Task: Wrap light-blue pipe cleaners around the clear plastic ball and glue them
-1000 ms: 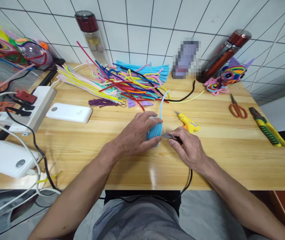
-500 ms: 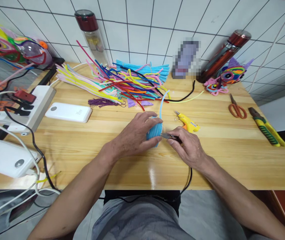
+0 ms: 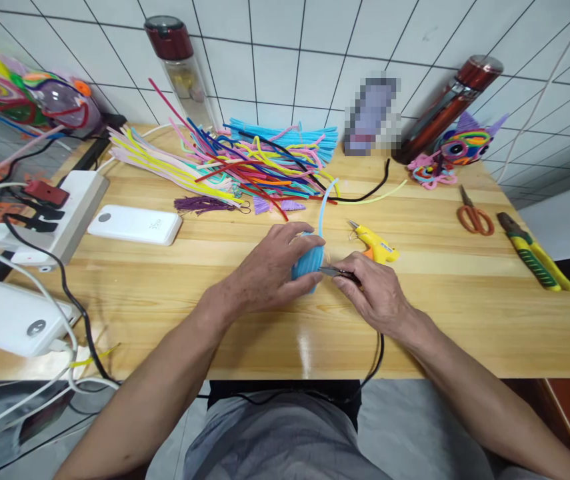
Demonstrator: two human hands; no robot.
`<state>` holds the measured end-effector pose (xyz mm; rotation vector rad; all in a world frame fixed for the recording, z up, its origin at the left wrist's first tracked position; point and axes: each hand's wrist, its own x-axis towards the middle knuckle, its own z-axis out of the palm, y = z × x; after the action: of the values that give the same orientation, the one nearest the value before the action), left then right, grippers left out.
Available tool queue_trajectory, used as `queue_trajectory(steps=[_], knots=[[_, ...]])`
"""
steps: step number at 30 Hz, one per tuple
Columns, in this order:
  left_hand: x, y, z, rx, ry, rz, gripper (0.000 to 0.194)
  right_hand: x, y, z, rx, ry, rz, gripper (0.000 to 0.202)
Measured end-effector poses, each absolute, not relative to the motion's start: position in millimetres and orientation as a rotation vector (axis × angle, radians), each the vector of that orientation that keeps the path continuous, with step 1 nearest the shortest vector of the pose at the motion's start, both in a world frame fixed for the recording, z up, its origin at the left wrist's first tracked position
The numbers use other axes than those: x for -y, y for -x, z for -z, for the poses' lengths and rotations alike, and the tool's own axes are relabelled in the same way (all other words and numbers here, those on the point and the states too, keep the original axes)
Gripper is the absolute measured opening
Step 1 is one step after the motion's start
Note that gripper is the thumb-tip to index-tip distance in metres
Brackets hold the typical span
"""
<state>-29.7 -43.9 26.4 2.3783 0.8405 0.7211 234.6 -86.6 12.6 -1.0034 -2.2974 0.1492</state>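
My left hand point(image 3: 275, 267) wraps around a light blue ribbed piece point(image 3: 309, 257) near the middle of the wooden table. From that piece a light blue strand point(image 3: 323, 207) curves up and away. In my right hand point(image 3: 372, 290) is a small pointed metal tool point(image 3: 339, 272) with a dark handle, its tip touching the right side of the blue piece. Just beyond my right hand lies a yellow glue gun point(image 3: 377, 243).
Behind my hands spreads a pile of colourful pipe cleaners point(image 3: 265, 160). Orange-handled scissors point(image 3: 475, 217) and green-yellow pliers point(image 3: 535, 257) lie at right. White power banks point(image 3: 135, 225), a power strip point(image 3: 82, 207) and cables occupy the left. Two bottles point(image 3: 182, 73) stand by the wall.
The metal tool's tip has shifted slightly left against the blue piece. Both hands keep nearly the same place, and the whole view has shifted a little.
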Motion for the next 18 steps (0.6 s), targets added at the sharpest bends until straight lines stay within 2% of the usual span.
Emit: queue_trajectory(steps=[13, 18], knots=[[43.6, 29.0, -25.4, -0.847, -2.376, -0.727, 0.048, 87.1, -234.5, -10.2, 2.279, 1.022, -0.184, 0.016], [43.4, 28.7, -23.7, -0.846, -2.406, -0.746, 0.063, 86.9, -234.1, -10.3, 2.288, 1.024, -0.161, 0.018]])
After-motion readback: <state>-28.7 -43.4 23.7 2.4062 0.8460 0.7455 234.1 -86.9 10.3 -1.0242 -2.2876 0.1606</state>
